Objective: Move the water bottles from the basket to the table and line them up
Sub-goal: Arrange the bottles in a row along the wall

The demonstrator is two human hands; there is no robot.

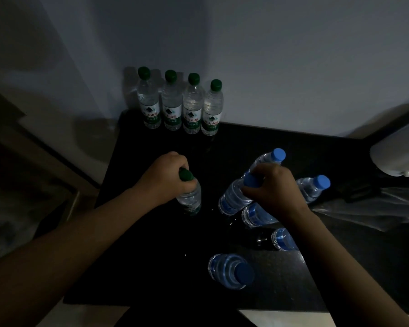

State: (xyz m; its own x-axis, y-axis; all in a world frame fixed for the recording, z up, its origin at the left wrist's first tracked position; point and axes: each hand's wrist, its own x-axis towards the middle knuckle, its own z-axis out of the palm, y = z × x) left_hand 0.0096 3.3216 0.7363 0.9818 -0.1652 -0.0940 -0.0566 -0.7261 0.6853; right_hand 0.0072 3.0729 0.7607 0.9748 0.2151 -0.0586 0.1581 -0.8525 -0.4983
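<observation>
Gripping necks: left hand (162, 175) a green-capped bottle (189, 197), right hand (273, 187) a blue-capped bottle (232, 199); 4 back-row bottles (171, 107) show red Chinese lettering.

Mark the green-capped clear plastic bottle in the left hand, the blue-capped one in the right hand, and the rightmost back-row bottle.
Held green-capped clear plastic bottle (190, 197): head view, clear body.
Held blue-capped clear plastic bottle (232, 198): head view, ribbed body.
Rightmost back-row green-capped bottle (211, 122): head view, label.
</observation>
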